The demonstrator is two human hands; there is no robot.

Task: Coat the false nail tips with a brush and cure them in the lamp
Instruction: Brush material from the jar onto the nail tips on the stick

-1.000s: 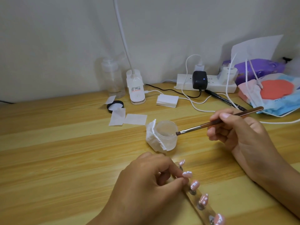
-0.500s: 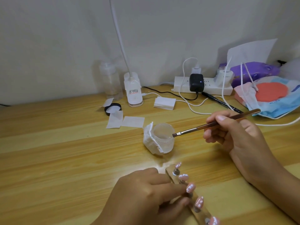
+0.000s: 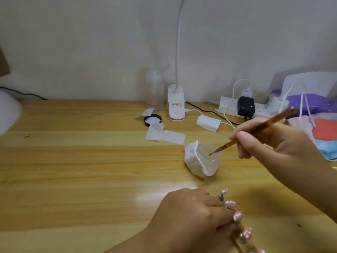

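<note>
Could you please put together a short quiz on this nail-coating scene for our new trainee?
1. Fill the gap: the left hand grips the clear strip carrying the pink ____.
2. True or false: the tip of the brush is inside the small clear jar.
3. Who holds the brush? A: left hand. B: right hand. C: nobody.
Key: 1 nail tips; 2 true; 3 B.

Bare left hand [image 3: 189, 214], bare right hand [image 3: 269, 141], bare forearms [image 3: 313, 181]
</note>
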